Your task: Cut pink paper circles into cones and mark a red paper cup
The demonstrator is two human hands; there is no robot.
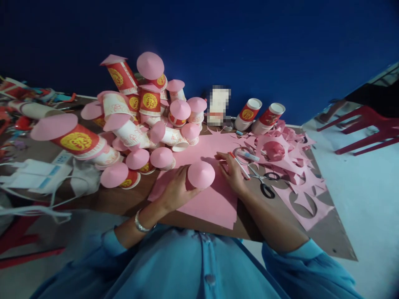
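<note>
Head view: left hand [176, 189] grips pink-capped cup [201, 174]; right hand [232, 170] pinches pen [239, 165] beside it.

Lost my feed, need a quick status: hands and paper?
Left hand shut on pink cone. Right hand holds red pen, resting on pink paper. Scissors beside it.

The wall [280, 41] across the top of the frame is deep blue. The cups [131, 120] piled at centre left are red and white with gold round emblems, capped by plain pink paper cones. The paper sheet [212, 199] at centre is pink, as are the scraps [296, 166] right of centre. The sleeves [193, 265] along the bottom edge are light blue. The chair [374, 128] at the right edge is red.
</note>
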